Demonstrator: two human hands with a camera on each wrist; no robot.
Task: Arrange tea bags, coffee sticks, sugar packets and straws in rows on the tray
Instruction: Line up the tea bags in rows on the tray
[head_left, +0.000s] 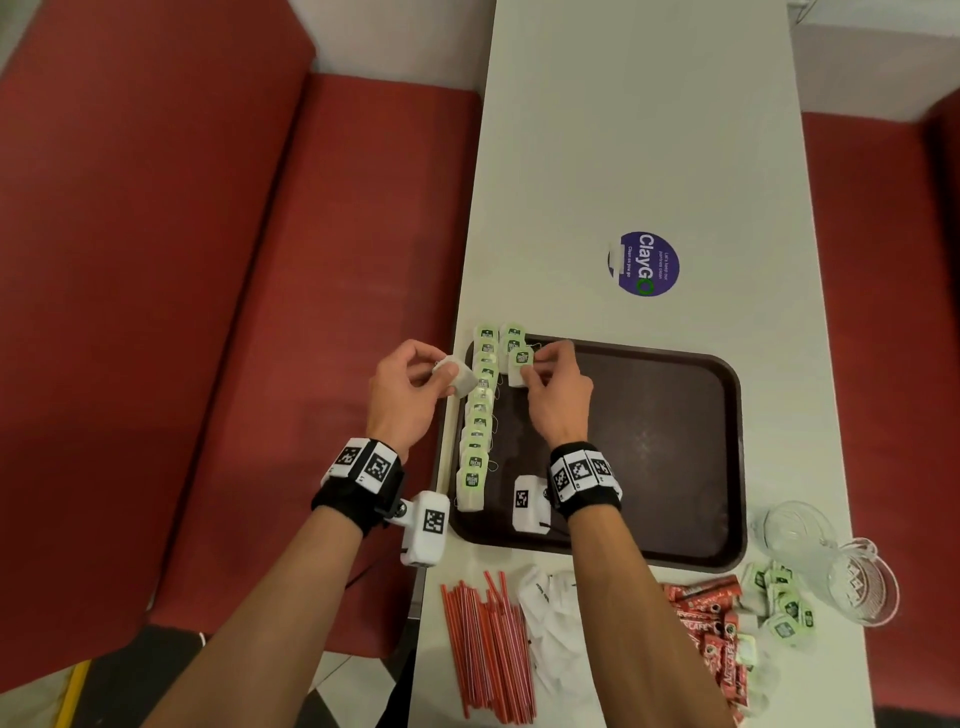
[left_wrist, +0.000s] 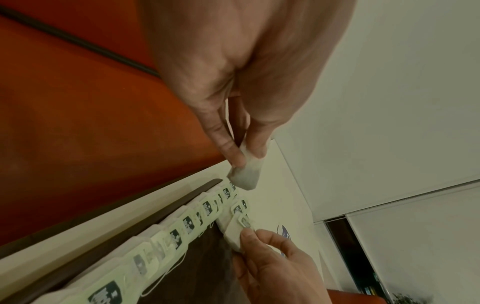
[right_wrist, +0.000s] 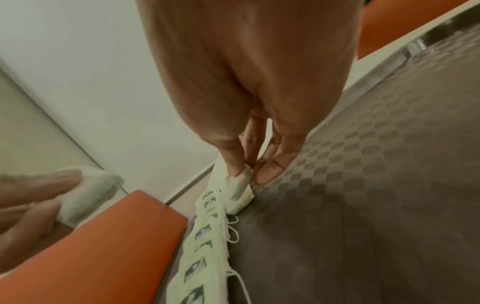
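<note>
Clearly the tea-bag step is in hand: the right hand (head_left: 558, 387) pinches a tea bag (head_left: 519, 367) by its green tag, fingers (right_wrist: 237, 164) curled on it, and holds it low at the far left corner of the tray (head_left: 675, 457), right behind the two bags that start a second row (head_left: 512, 338). The left hand (head_left: 410, 387) pinches a spare bag (head_left: 458, 378) between thumb and fingers, just off the tray's left rim and above the first row (head_left: 478, 415). That first row runs along the left rim, overlapped like shingles; I count about twelve, though the overlap makes this uncertain. The next move, I judge, calls for setting the held bag down overlapping its neighbour, tag up and in line, then passing the spare bag across to follow. On the table (head_left: 623, 156) near the person lie the supplies not yet placed: a bundle of red straws (head_left: 488, 654), too many and too packed to count; a heap of white sugar packets (head_left: 550, 618), uncountable; a pile of red coffee sticks (head_left: 711, 623), perhaps ten or more; and about five loose tea bags (head_left: 779, 603). Two glass mugs (head_left: 831, 561) lie beside them.
</note>
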